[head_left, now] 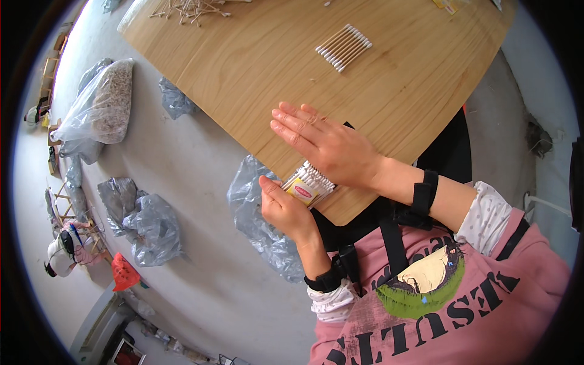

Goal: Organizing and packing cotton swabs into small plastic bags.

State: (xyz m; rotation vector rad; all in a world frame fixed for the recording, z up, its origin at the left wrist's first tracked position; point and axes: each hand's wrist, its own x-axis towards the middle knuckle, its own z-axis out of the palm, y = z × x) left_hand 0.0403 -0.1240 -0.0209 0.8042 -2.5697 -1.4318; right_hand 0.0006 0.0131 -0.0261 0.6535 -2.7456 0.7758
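Pack of cotton swabs [308,183] gripped in my left hand [285,208], my right hand [328,146] open beside it.

My left thumb and fingers close round the pack at the near corner of the wooden table [261,91], its yellow and red label [300,191] facing up and many white tips [316,173] crowded at one end. My right hand is flat, its back toward me, fingers stretched out to the upper left; I cannot tell whether it touches the tips. Farther up the table, a neat row of swabs [344,47] lies side by side, and a loose heap of swabs [190,9] spreads near the far left edge. A grey plastic bag [258,213] sits below, past the table's edge.
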